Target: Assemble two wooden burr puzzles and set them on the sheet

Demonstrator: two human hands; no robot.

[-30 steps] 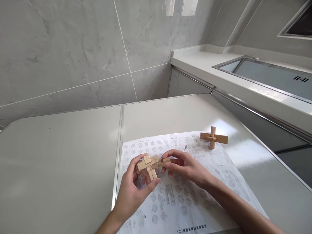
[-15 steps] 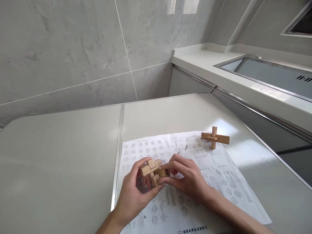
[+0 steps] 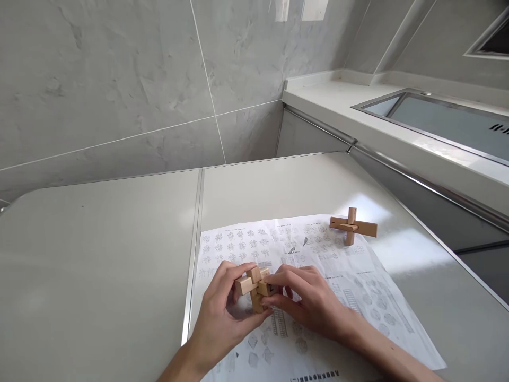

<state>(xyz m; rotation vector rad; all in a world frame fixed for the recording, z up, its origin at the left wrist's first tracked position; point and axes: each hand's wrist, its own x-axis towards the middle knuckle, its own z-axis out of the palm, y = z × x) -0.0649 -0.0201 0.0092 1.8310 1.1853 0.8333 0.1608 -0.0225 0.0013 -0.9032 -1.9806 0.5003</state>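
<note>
Between my two hands is a wooden burr puzzle [image 3: 255, 282] of interlocked notched blocks, held just above the printed sheet. My left hand [image 3: 226, 302] grips it from the left, fingers over the top block and thumb under the lower end. The fingers and thumb of my right hand [image 3: 304, 294] pinch a block [image 3: 267, 288] on its right side, with a dark mark like a "2" on its end. My fingers hide parts of the puzzle. Farther right, a cross-shaped wooden puzzle [image 3: 352, 227] rests at the sheet's upper right corner.
The paper sheet [image 3: 374, 281], printed with rows of puzzle diagrams, lies creased on the pale table [image 3: 119, 265]. A metal strip [image 3: 193, 265] divides the tabletop. Beyond stands a grey tiled wall [image 3: 119, 69]; at right is a white counter [image 3: 318, 95] with a sink [image 3: 445, 119].
The marked block now sits closer against the other blocks, and the puzzle has turned slightly in my hands. My right hand has shifted a little downward. The cross-shaped puzzle stays on the sheet.
</note>
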